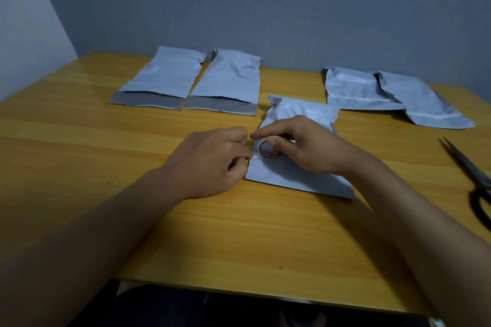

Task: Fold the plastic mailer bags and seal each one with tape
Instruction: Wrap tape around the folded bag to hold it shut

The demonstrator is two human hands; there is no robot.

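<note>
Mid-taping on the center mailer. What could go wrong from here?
1. The right hand holds the tape roll on the folded mailer while the left hand pinches the tape end at its left edge; a skewed pull could lay the strip crooked or wrinkle it.
2. The scissors lie far right; reaching for them means freeing a hand, so the fold may spring open.
3. The mailer looks puffy and could shift under the pull.
</note>
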